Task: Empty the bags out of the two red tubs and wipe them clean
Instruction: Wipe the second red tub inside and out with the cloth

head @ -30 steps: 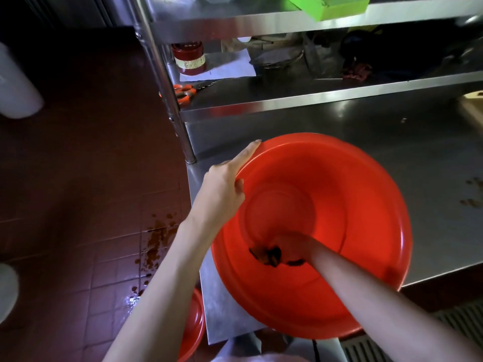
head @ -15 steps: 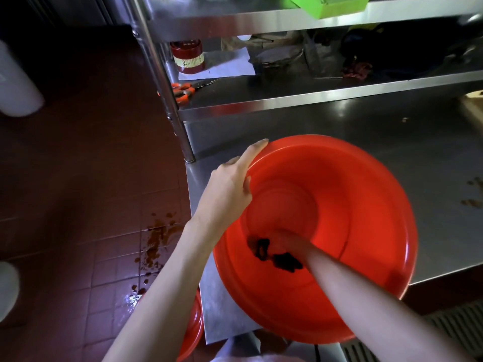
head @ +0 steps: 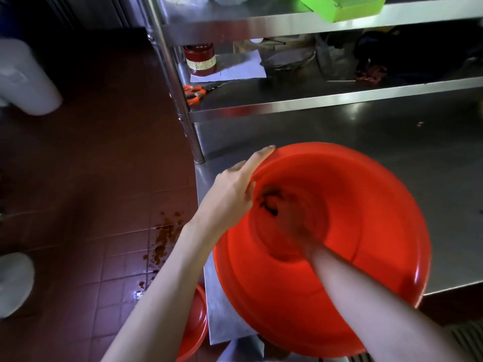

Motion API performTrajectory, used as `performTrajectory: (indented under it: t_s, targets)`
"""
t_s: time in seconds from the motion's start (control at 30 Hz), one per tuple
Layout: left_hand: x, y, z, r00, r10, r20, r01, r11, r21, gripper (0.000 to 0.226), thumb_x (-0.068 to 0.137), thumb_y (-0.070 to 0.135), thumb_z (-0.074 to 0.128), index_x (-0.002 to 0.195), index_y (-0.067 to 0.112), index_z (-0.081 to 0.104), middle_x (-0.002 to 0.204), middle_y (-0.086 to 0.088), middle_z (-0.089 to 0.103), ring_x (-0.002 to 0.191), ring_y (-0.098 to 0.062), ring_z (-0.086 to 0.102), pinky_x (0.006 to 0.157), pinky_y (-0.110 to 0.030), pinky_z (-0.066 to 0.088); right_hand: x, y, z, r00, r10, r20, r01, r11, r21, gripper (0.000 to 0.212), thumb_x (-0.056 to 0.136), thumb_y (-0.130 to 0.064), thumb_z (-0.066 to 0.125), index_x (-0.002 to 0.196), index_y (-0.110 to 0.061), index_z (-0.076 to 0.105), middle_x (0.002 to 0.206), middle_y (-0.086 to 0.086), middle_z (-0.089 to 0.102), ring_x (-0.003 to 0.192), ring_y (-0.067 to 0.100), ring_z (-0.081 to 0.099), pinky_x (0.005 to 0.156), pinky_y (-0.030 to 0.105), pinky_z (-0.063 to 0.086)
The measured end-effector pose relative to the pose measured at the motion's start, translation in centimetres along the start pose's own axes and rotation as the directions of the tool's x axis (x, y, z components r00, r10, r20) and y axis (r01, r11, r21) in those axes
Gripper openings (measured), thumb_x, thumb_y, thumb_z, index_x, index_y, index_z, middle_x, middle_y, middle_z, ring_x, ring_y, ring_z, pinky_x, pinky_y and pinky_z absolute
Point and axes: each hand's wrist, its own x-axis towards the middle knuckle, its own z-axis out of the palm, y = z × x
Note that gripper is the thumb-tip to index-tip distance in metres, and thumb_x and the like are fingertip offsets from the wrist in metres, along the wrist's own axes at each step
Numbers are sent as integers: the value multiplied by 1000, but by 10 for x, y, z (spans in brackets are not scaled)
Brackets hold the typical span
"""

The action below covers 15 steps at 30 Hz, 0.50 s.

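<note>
A: Where is the red tub (head: 366,231) held, and by which hand?

B: It is set on the steel table (head: 392,142), overhanging the near edge. Its rim is gripped at about ten o'clock by the left hand (head: 230,189), the forefinger laid straight along the lip and the thumb hooked inside.

A: And the right hand (head: 290,218)?

B: It is reached down into the well and is blurred; a dark cloth (head: 269,206) seems to be bunched under it, though how tightly the fingers are curled cannot be told. The cloth lies toward nine o'clock of the floor, close below the left hand's grip.

A: What is the next stroke judged to turn on?

B: On that closeness: the unwiped wall lies from twelve round to four o'clock, away from the steadying hand, so the sweep is better carried by the right.

A: Surfaces?

B: Smooth glossy plastic, round, sloped walls, flat base. A second red tub (head: 193,333) is seen at seven o'clock, below the table.
</note>
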Motion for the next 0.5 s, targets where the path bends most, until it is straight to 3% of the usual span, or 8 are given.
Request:
performTrajectory:
  t_s: [0.07,0.13,0.17,0.23,0.3,0.4,0.5]
  targets:
    - [1,2,2,1000,-1,9,2,1000,-8,80,96,-5,52,160,40,31,130,-4,65,87,-20,68,90,-43,58,-19,5,26,961,-188,203,235,942,-241,25,82,-39,65,107,-39,69,125,-9,60,118,22,56,95,42,47]
    - [2,-2,3,1000,-22,-16,22,1000,3,83,94,-8,53,160,38,32,127,-5,66,75,-14,65,87,-43,58,-31,9,37,863,-312,398,448,836,-316,26,79,-37,68,105,-38,71,128,-2,62,119,28,57,94,44,46]
    - [1,-6,3,999,-40,-26,40,999,-1,86,93,-9,55,160,38,32,130,-5,66,81,-16,67,92,-42,58,-31,14,36,815,-350,463,520,795,-314,26,76,-37,71,103,-37,71,126,1,63,116,30,61,92,45,49]
    - [0,-13,0,996,-80,-28,79,996,-39,88,91,-10,58,160,39,34,141,-1,62,114,-22,66,107,-34,52,-18,28,27,790,-365,493,567,742,-358,31,70,-41,75,101,-36,71,122,3,64,113,31,62,91,47,52]
    - [-3,-13,-2,996,-80,-26,78,995,-67,87,89,-12,59,158,37,38,144,9,60,127,-16,61,112,-26,47,0,39,10,864,-307,400,462,799,-385,38,68,-40,79,105,-33,72,122,5,64,116,33,60,97,48,49]
    - [-8,1,7,999,-47,-25,44,994,-104,91,84,-15,55,157,38,41,143,18,61,127,-11,63,109,-28,49,19,40,-3,984,-104,142,151,914,-377,34,76,-31,77,110,-30,69,125,7,61,117,37,58,99,46,39]
    - [0,12,16,1000,-26,4,26,995,-92,94,88,-9,49,160,48,30,114,2,74,98,-22,72,93,-40,57,26,32,1,999,20,26,-10,943,-331,28,80,-37,68,106,-32,60,116,1,56,107,34,55,88,45,44]
